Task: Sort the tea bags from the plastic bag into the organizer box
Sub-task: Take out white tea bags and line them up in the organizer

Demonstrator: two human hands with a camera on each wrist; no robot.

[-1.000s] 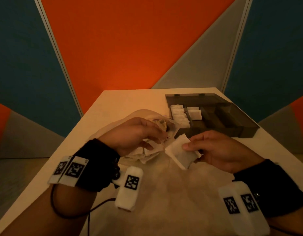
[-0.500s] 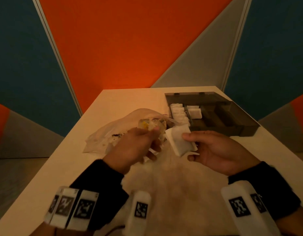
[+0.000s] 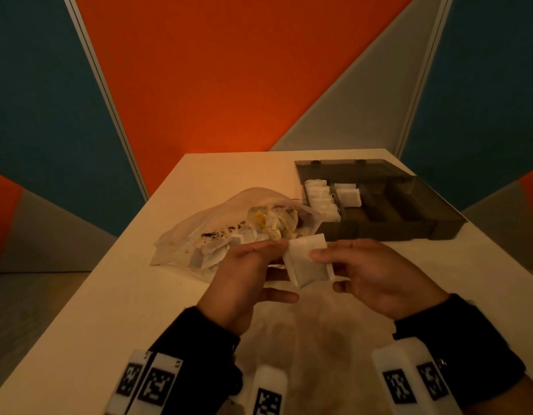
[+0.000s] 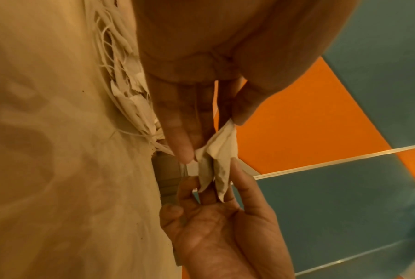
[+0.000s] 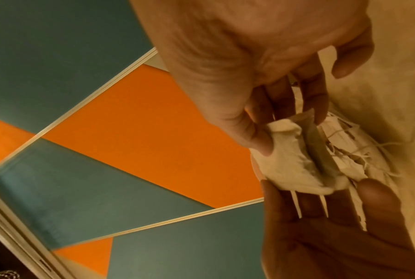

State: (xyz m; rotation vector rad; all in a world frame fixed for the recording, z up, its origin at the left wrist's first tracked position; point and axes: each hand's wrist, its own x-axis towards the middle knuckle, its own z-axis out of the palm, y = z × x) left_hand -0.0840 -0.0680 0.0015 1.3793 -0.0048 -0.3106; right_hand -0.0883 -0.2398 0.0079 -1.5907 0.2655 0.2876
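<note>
Tea bag (image 3: pixel 308 260) pinched by both hands, plastic bag (image 3: pixel 199 235) behind

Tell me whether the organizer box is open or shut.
Open. The organizer box has its lid tilted back, compartments exposed, with white tea bags filling the left ones; the others look empty.

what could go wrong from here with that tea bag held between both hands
Both the left hand and right hand pinch one thin tea bag; pulling apart could tear it, and loose tea already lies in the plastic bag. The organizer box sits beyond the bag's open mouth, so a reach might snag it.
</note>
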